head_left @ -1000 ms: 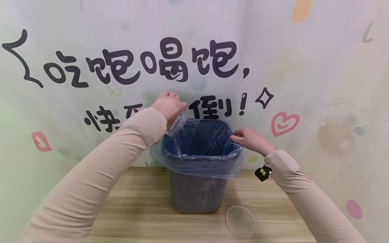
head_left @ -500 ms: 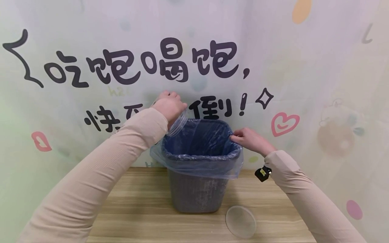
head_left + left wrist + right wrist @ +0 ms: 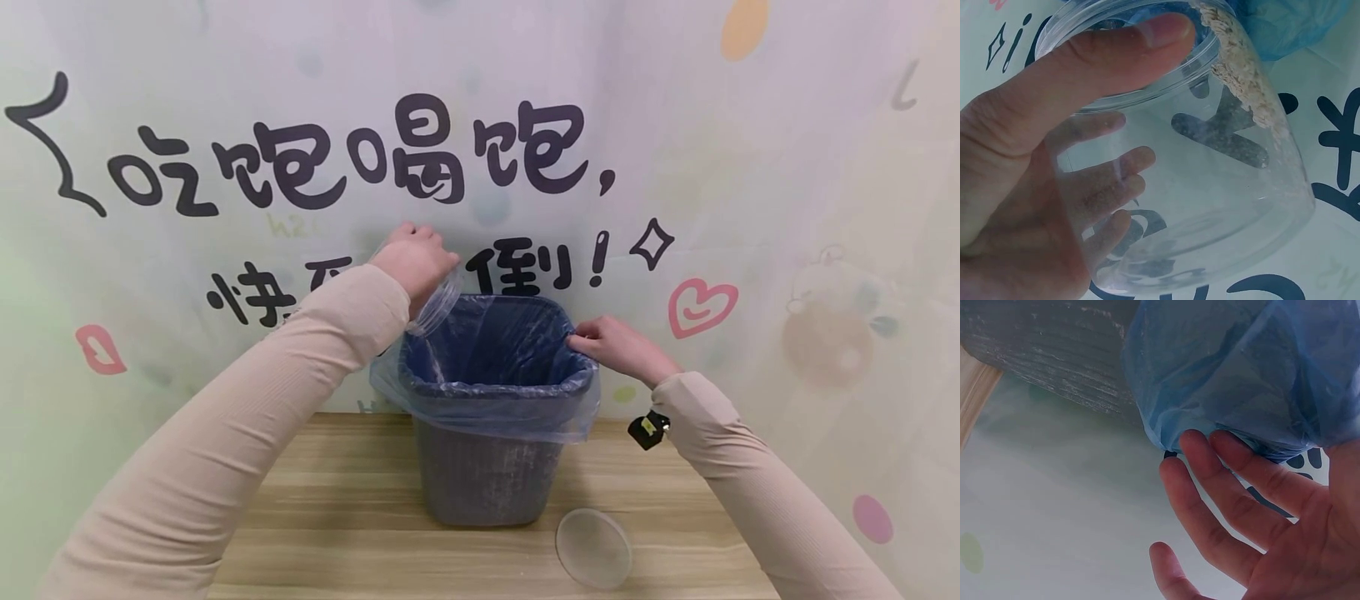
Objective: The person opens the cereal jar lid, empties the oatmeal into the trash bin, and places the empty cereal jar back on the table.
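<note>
My left hand grips a clear plastic jar, thumb over its rim and fingers round its far side. The jar is tipped, its mouth over the left side of a grey trash bin. Pale flakes, like oats, lie along the jar's lower wall up to the mouth. A blue bag lines the bin and folds over its rim. At the bin's right rim my right hand holds on, thumb at the top edge and fingers outside against the bag. The bin's bottom is hidden.
A round translucent lid lies on the wooden table, right of the bin's base. Close behind the bin hangs a pale printed backdrop with large dark characters. A small black device hangs at my right wrist.
</note>
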`<state>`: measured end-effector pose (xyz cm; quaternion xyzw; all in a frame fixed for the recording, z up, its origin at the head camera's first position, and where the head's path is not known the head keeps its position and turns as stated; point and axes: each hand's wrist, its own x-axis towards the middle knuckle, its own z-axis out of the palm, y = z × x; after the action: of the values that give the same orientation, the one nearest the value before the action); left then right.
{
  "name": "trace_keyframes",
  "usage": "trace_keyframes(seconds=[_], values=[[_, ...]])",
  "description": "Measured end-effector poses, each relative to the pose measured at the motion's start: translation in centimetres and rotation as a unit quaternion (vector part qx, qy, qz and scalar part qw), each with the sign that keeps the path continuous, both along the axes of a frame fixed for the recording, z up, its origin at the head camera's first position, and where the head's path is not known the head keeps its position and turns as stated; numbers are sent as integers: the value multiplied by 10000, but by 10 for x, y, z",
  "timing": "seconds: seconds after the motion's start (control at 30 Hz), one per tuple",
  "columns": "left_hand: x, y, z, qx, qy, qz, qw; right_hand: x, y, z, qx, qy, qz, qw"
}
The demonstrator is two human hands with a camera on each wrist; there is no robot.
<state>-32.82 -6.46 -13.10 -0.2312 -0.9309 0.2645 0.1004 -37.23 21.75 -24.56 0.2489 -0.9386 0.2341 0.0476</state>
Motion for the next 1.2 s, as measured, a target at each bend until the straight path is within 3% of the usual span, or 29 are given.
trace_keyframes(seconds=[0.8, 1.2], values=[[-10, 10, 3, -390, -363, 512, 9973, 1, 1, -1, -33, -23, -5, 10000], [-9, 11, 0, -372, -344, 387, 9980, 2, -1, 0, -46, -45, 11, 10000]])
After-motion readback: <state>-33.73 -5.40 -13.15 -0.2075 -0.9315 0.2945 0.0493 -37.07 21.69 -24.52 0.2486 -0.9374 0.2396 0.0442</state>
